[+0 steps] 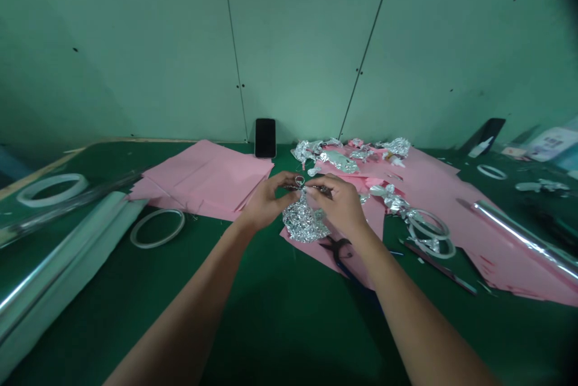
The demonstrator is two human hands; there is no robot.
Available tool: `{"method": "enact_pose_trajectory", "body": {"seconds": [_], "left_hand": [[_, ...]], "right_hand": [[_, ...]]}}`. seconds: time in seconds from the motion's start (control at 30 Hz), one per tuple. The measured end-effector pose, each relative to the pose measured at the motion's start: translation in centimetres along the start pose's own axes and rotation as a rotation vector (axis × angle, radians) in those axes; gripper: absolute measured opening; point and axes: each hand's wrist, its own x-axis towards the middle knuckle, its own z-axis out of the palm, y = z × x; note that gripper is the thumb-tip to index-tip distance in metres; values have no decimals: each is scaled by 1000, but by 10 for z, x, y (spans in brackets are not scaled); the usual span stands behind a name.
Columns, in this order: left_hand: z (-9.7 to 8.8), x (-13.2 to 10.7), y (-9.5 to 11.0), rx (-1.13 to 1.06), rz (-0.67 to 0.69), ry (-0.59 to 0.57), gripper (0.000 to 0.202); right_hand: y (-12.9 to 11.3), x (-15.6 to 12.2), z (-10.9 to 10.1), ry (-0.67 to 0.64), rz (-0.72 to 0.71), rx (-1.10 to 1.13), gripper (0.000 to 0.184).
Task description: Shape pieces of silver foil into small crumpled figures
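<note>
A crumpled silver foil figure (306,222), flared like a skirt at the bottom, hangs upright between my hands in the middle of the view. My left hand (270,200) pinches its narrow upper part from the left. From the right, my right hand (339,200) pinches the same part, thumb and fingers closed on it. A small ring-like loop of foil (300,180) shows above the fingertips. Just below my right hand, dark-handled scissors (336,247) lie on a pink sheet (307,249). The fingertips hide the exact grip.
Pink paper (203,184) is stacked at left, near a white tape ring (158,229). A phone (265,138) leans on the green wall. Crumpled foil pieces (338,161) lie behind my right hand. Tape rings (431,232), tweezers (440,267) and a foil roll (526,238) are at right.
</note>
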Motion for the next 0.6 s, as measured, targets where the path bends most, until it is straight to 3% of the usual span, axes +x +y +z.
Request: {"method": "enact_pose_trajectory", "body": {"seconds": [0.1, 0.3, 0.43, 0.6], "left_hand": [[6, -2, 6, 180, -36, 32, 29], [18, -4, 19, 471, -153, 222, 30], [16, -3, 21, 513, -169, 202, 16], [6, -1, 11, 418, -91, 146, 21]], "right_hand": [[1, -1, 3, 3, -2, 7, 11], [1, -1, 7, 53, 14, -6, 11], [0, -1, 5, 37, -17, -38, 11], [3, 0, 1, 7, -1, -39, 11]]}}
